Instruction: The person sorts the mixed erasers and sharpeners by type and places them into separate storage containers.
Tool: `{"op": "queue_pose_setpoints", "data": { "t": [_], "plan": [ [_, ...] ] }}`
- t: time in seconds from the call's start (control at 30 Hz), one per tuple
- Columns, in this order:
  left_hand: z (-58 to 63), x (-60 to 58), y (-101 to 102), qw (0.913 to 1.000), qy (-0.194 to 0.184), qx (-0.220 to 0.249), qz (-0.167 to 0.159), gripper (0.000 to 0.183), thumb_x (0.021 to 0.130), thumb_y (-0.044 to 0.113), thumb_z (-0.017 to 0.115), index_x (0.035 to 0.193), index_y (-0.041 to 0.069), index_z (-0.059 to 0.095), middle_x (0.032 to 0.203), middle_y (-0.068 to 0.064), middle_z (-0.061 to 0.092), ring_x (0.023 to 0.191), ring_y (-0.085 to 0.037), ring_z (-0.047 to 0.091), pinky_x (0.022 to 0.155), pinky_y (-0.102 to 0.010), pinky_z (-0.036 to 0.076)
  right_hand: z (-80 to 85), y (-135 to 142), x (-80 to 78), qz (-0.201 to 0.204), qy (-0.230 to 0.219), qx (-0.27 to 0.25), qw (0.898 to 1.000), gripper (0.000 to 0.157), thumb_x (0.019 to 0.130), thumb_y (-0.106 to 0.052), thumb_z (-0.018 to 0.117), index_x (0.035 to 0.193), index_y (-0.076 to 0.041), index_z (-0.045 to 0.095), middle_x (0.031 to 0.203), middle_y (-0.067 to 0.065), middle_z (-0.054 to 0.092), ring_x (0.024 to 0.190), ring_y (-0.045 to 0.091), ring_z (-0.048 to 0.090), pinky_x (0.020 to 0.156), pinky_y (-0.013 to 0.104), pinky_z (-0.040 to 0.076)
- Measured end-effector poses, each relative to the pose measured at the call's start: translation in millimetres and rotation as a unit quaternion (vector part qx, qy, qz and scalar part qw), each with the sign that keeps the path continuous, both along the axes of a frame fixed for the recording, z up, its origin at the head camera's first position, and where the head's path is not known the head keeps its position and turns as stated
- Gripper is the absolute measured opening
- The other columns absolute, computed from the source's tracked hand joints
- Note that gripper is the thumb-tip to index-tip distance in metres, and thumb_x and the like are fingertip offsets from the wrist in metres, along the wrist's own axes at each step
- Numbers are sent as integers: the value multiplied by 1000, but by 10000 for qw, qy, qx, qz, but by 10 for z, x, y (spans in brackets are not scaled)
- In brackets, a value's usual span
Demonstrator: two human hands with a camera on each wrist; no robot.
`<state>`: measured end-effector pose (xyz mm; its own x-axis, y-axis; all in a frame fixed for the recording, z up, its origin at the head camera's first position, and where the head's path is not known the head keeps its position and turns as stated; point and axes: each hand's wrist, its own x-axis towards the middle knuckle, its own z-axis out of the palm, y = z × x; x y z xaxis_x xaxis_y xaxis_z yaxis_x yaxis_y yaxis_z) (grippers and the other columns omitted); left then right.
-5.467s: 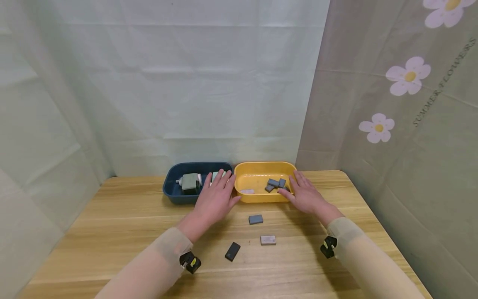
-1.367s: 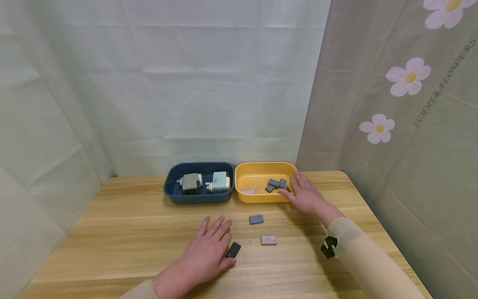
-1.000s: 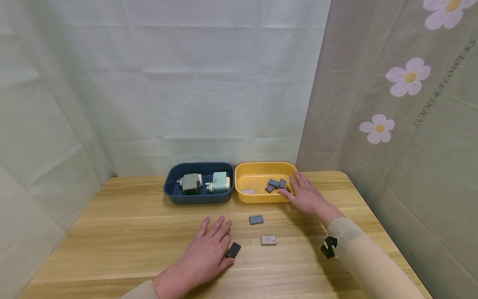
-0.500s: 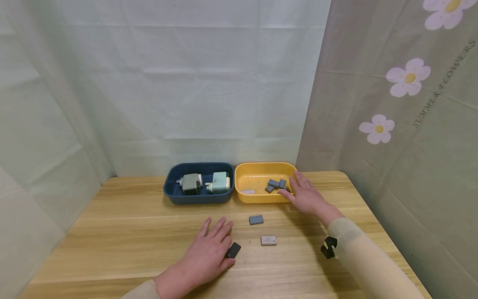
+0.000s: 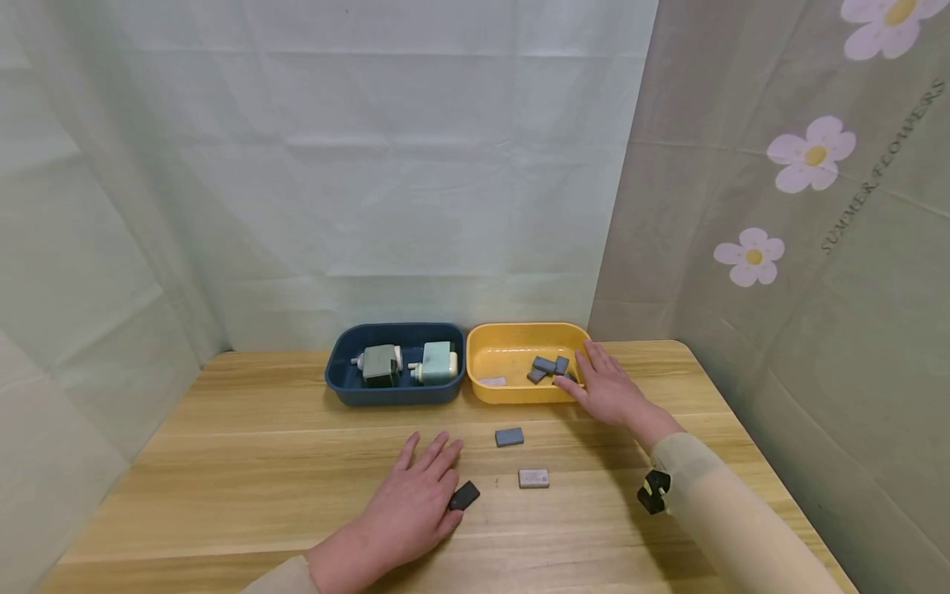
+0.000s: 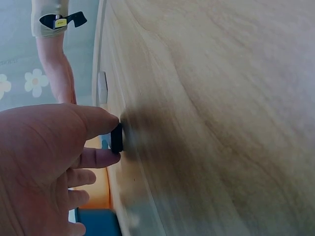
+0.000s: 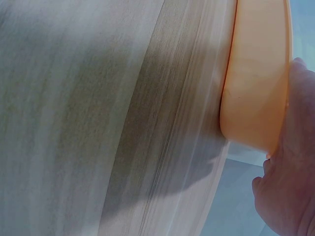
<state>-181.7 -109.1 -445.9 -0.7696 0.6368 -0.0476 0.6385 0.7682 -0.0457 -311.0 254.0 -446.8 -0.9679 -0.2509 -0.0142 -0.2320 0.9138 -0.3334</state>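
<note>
My left hand (image 5: 411,507) is low over the table, its thumb and index finger pinching a small black rectangular block (image 5: 465,495) at its two ends. In the left wrist view the black block (image 6: 116,137) stands out dark between thumb and fingertip, close to the wood, the other fingers loosely spread. My right hand (image 5: 612,388) rests at the right front corner of a yellow bin (image 5: 519,394), fingers extended along its right rim and thumb over the front rim. Several small grey blocks (image 5: 544,364) and a pale one (image 5: 492,381) lie in that bin.
A blue bin (image 5: 393,396) stands left of the yellow one, holding a grey-green pump bottle (image 5: 380,363) and a mint one (image 5: 435,360), both lying down. On the wooden table (image 5: 260,462) lie a grey block (image 5: 509,437) and a light-grey labelled block (image 5: 533,478). Curtains hang behind.
From the blue bin, my left hand has come back toward me to the black block. Between its thumb and finger, the block has turned slightly. My right hand has stayed at the yellow bin.
</note>
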Motion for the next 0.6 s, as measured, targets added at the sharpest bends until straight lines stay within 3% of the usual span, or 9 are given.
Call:
{"op": "queue_pose_setpoints", "data": {
  "t": [0.3, 0.6],
  "plan": [
    [3, -7, -5, 10000, 8, 36, 32, 49, 102, 47, 76, 128, 6, 77, 170, -13, 47, 162, -37, 36, 129, -70, 22, 7, -8, 17, 13, -8, -17, 10000, 95, 115, -65, 40, 171, 10, 22, 181, 28, 4, 168, 46, 3, 135, 61, 6],
    [99, -69, -12, 9988, 354, 340, 48, 45, 101, 40, 76, 125, 3, 76, 168, -17, 49, 160, -40, 39, 129, -69, 25, 3, -2, 8, -6, 43, -2, 10000, 93, 116, -62, 41, 170, 10, 22, 181, 29, 5, 168, 46, 3, 135, 60, 5]
  ]
}}
